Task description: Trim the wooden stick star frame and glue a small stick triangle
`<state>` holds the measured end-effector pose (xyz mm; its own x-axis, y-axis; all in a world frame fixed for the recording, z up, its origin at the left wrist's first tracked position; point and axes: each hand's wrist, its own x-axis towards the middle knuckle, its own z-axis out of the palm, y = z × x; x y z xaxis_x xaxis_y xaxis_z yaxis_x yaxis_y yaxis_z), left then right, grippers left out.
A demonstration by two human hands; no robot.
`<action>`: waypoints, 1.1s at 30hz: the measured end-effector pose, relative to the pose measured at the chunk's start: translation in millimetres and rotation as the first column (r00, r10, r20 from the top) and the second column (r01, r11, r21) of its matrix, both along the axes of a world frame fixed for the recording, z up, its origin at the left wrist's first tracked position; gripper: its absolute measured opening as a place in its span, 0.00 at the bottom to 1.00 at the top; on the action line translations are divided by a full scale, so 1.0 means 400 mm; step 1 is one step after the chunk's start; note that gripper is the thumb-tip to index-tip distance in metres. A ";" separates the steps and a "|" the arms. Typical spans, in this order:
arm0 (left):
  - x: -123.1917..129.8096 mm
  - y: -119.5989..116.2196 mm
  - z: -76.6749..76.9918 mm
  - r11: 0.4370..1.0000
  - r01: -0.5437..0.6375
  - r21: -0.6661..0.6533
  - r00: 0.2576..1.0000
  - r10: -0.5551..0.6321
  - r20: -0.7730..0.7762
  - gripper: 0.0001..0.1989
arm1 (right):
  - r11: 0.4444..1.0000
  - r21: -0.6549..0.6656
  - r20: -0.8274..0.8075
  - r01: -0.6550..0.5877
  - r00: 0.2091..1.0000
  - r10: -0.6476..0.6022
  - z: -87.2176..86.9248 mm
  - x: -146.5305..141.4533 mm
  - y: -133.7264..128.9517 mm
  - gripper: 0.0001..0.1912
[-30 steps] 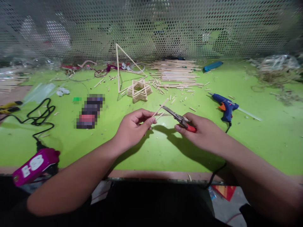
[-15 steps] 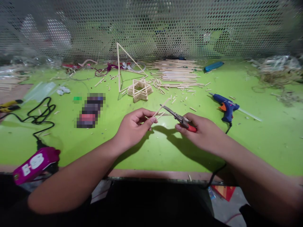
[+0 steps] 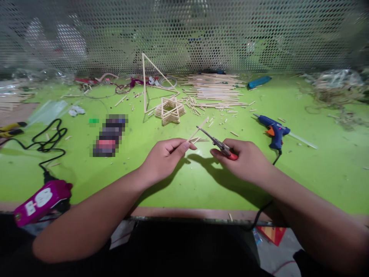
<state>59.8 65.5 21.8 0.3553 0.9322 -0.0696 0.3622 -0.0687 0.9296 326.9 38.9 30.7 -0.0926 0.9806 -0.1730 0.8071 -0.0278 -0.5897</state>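
Observation:
Between the thumb and fingers of my left hand [image 3: 167, 157] is a thin wooden stick [image 3: 198, 129] that slants up to the right. A second short piece pokes out beside the same fingertips. My right hand [image 3: 245, 157] is wrapped round red-handled snips [image 3: 217, 144] with slender metal jaws. Their tip meets or overlaps the stick near its upper end; whether the jaws grip it I cannot tell. Behind the hands stands a star-shaped stack of sticks [image 3: 170, 111], and a large stick triangle [image 3: 144, 82] rises upright behind it.
Many loose sticks [image 3: 216, 90] lie at the back before a perforated metal screen [image 3: 184, 34]. A blue glue gun [image 3: 273, 129] with its cord lies right, a blue-handled tool [image 3: 259, 82] behind it. On the left are a blurred-out dark object [image 3: 109, 134], black cable and a magenta device [image 3: 43, 202].
My left fingers have closed more flatly together around the stick, and the hand sits slightly lower. The snips have barely shifted at the stick's upper part.

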 end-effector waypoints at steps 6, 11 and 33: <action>0.002 0.009 -0.004 0.999 -0.019 0.037 0.999 0.021 -0.039 0.19 | 0.997 -0.060 -0.026 0.047 0.998 -0.049 -0.012 0.000 0.004 0.32; -0.015 0.030 -0.008 0.997 -0.061 0.038 0.997 0.062 -0.040 0.22 | 0.996 -0.057 0.039 0.069 0.997 -0.067 -0.015 0.002 0.005 0.33; -0.047 0.060 -0.012 0.983 -0.136 -0.121 0.808 0.181 0.561 0.13 | 0.995 -0.094 -0.117 -0.025 0.993 0.014 0.004 0.030 0.011 0.24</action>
